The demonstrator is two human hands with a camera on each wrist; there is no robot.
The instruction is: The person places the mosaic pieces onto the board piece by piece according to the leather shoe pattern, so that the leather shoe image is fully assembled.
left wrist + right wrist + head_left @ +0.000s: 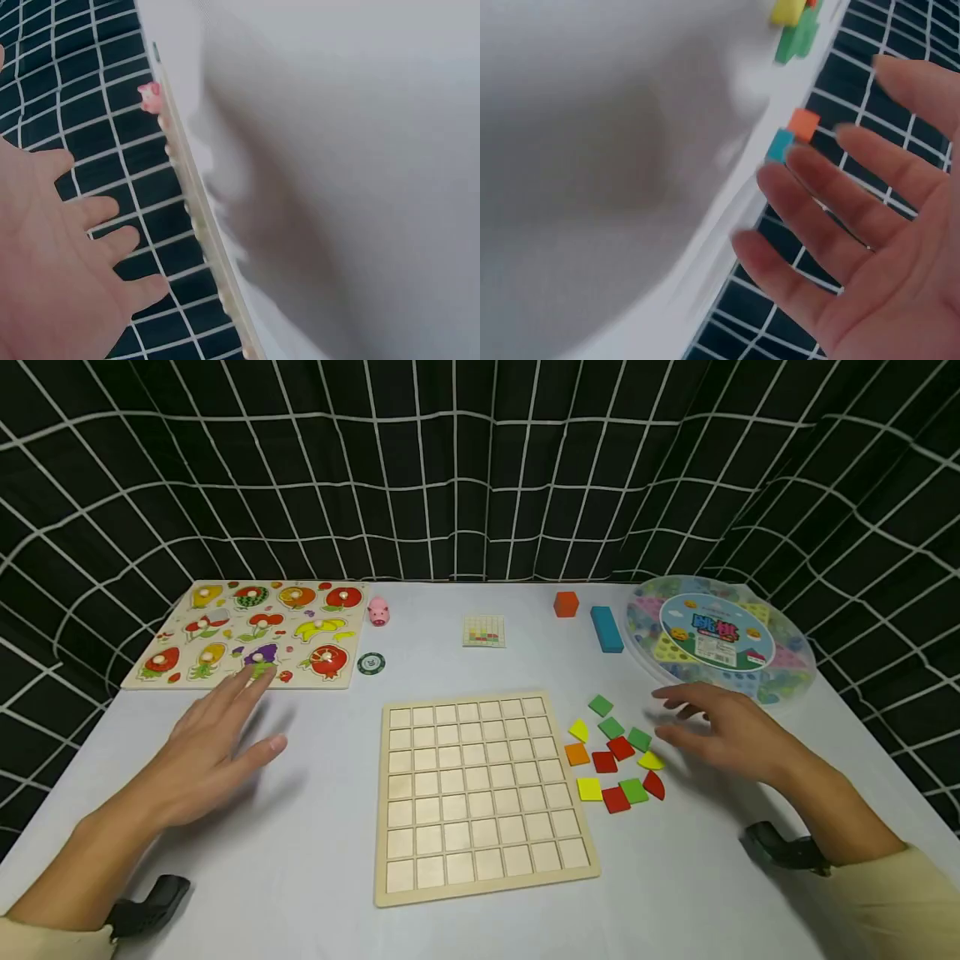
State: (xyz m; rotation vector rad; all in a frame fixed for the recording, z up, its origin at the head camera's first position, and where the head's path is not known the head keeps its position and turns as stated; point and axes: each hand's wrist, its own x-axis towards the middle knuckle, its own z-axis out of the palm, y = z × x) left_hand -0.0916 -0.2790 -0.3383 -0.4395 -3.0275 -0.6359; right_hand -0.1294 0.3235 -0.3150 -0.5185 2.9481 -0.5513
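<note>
My left hand [213, 752] hovers with extended fingers in front of a fruit puzzle board [281, 681] and holds nothing. In the left wrist view the left palm [52, 255] faces the camera. My right hand [723, 731], fingers slightly bent and apart, hangs beside the loose coloured tiles, holding nothing. Its spread fingers [810, 225] show in the right wrist view. Between the hands lies a wooden grid board [476, 793] with bare squares. To its right are scattered red tiles [604, 762], green tiles [611, 727], yellow tiles [590, 789] and an orange tile [577, 754].
Along the back stand a pink pig figure [378, 612], a round green-edged chip [371, 663], a small pattern card [483, 631], an orange block [566, 604] and a blue block [607, 629]. A round clear-lidded box [716, 631] sits at the back right. Black netted cloth [480, 468] encloses the table.
</note>
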